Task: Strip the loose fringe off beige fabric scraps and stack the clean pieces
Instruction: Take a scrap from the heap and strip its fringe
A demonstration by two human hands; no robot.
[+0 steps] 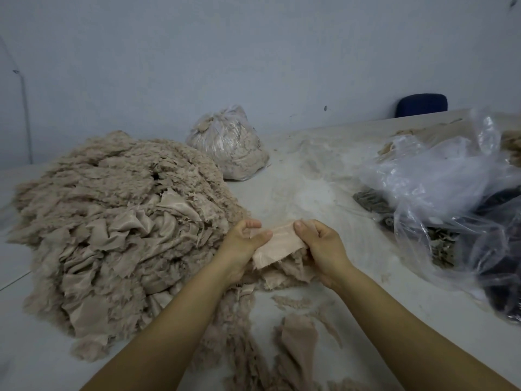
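Mid-frame, your left hand and right hand pinched small beige woven fabric scrap; stripping underway. Next: tug fringe free.

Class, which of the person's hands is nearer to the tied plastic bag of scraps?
Left. The left hand lies below the tied bag; the right hand is farther to the side.

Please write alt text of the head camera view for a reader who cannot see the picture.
Both hands, left hand and right hand, pinch a beige fabric scrap above a white table. A big pile of frayed scraps lies to the left; clear plastic bags lie to the right.
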